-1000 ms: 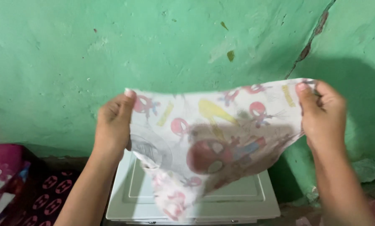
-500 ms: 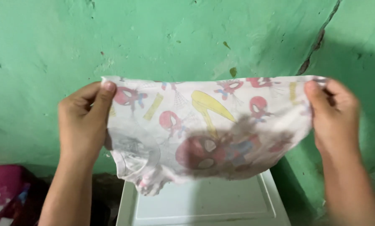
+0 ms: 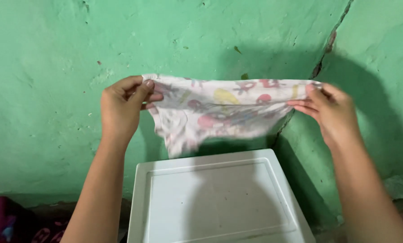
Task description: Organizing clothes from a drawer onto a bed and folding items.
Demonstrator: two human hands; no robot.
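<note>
The small printed garment [image 3: 224, 110] hangs stretched in the air before the green wall [image 3: 53, 67], above the white box lid [image 3: 219, 198]. To handle it well, keep the top edge taut and level. It is thin white cloth with red and yellow cartoon figures. Left hand [image 3: 120, 105] and right hand [image 3: 332, 112] each pinch a corner

Thin printed cloth garment [image 3: 219, 110]; rough painted wall [image 3: 53, 67].

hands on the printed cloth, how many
2. The left hand pinches the printed cloth at its left top corner; the right hand pinches its right top corner.
</note>
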